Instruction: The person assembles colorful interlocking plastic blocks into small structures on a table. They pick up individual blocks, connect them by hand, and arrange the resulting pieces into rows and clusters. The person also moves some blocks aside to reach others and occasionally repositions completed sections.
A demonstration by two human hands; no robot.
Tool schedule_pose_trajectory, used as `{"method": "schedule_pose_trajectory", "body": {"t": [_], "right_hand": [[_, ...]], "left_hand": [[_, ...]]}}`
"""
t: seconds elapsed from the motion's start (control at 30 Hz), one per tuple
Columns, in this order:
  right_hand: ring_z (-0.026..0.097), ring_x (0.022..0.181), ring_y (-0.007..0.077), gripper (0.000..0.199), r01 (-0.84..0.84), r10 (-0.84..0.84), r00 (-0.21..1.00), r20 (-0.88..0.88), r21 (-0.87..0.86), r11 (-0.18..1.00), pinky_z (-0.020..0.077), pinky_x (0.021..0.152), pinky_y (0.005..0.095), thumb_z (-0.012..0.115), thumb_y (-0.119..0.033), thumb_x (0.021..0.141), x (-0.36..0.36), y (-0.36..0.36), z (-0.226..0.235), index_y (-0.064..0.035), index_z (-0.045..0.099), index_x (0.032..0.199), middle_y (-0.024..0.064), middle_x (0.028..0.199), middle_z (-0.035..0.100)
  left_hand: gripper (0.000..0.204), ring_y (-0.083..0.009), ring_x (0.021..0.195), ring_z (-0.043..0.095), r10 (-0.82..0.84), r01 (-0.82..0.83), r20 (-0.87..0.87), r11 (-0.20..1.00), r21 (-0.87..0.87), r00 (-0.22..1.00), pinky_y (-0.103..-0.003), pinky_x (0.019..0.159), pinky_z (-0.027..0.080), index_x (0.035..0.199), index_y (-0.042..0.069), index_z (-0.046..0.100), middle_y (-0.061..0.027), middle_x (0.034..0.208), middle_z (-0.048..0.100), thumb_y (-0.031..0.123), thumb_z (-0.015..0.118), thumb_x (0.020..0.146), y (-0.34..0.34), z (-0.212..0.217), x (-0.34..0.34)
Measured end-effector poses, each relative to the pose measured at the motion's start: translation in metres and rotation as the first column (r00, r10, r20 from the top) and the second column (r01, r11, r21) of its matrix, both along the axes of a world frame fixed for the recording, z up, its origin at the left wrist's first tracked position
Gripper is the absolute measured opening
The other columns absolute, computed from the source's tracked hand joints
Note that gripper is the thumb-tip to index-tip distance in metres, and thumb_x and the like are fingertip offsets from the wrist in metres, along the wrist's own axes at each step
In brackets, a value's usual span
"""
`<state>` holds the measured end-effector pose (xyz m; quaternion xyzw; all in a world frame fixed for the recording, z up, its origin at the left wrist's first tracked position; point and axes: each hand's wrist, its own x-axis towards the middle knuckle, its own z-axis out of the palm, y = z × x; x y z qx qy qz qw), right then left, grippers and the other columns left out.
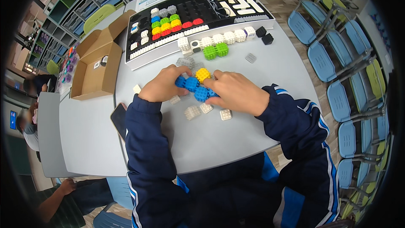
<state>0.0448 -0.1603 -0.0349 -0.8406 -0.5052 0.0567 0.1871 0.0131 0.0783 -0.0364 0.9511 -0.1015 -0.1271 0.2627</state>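
Both my hands are closed on a joined piece of blue building blocks (192,84) over the middle of the table. My left hand (163,83) grips its left end, fingers curled over the top. At the right end, my right hand (236,90) pinches the blocks between thumb and fingers. A yellow block (203,74) sits at the far side of the blue ones, close to my right fingertips; whether it is attached I cannot tell. Clear studded pieces (184,62) lie just beyond. Nearer me are a pale translucent piece (192,112) and small white studded plates (225,115).
A black-lined tray of coloured blocks (196,27) stands at the back. Before it are a white block row (223,39), green blocks (216,51) and black cubes (267,39). An open cardboard box (90,74) and a phone (118,120) lie left. Stacked chairs (327,61) stand right.
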Motion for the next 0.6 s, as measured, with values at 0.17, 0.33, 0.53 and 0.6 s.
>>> {"method": "schedule_pose_trajectory", "body": {"t": [0.17, 0.33, 0.53, 0.6], "right_hand": [[0.065, 0.076, 0.0344, 0.038, 0.032, -0.037, 0.997, 0.066, 0.085, 0.996, 0.0535, 0.07, 0.0418, 0.078, -0.028, 0.077, -0.009, 0.007, -0.017, -0.001, 0.066, 0.101, 0.0187, 0.086, 0.061], [0.066, 0.077, 0.0346, 0.042, 0.055, -0.059, 0.996, 0.063, 0.058, 0.997, 0.0537, 0.067, 0.042, 0.079, -0.033, 0.075, -0.014, 0.013, -0.025, -0.0012, 0.065, 0.098, 0.0186, 0.084, 0.061], [0.065, 0.079, 0.0353, 0.053, 0.09, -0.1, 0.988, 0.114, 0.093, 0.992, 0.0539, 0.065, 0.0415, 0.078, -0.043, 0.072, -0.021, 0.012, -0.026, 0.0002, 0.064, 0.099, 0.0196, 0.084, 0.062], [0.064, 0.083, 0.0352, 0.057, 0.116, -0.131, 0.974, 0.185, 0.094, 0.989, 0.0542, 0.064, 0.0409, 0.077, -0.047, 0.071, -0.026, 0.013, -0.029, 0.001, 0.064, 0.099, 0.0199, 0.086, 0.061]], "left_hand": [[0.051, -0.0327, 0.104, 0.059, 0.016, -0.018, 0.029, 0.999, 0.038, 0.999, -0.04, 0.093, 0.047, 0.119, 0.015, 0.062, -0.0145, 0.106, 0.061, 0.009, 0.082, 0.072, -0.006, -0.001, -0.003], [0.048, -0.0338, 0.1, 0.061, -0.005, 0.004, 0.027, 1.0, 0.025, 1.0, -0.04, 0.09, 0.049, 0.113, 0.01, 0.067, -0.015, 0.102, 0.066, 0.007, 0.083, 0.068, -0.01, 0.003, 0.003], [0.046, -0.0342, 0.099, 0.063, 0.01, -0.01, 0.036, 1.0, -0.001, 0.999, -0.04, 0.089, 0.05, 0.109, 0.005, 0.07, -0.0158, 0.102, 0.069, 0.003, 0.083, 0.065, -0.01, 0.0, 0.004], [0.046, -0.0344, 0.098, 0.064, 0.006, -0.006, 0.058, 1.0, -0.001, 0.998, -0.04, 0.088, 0.05, 0.109, 0.004, 0.07, -0.0166, 0.102, 0.069, 0.002, 0.083, 0.065, -0.012, 0.0, 0.004]]}}
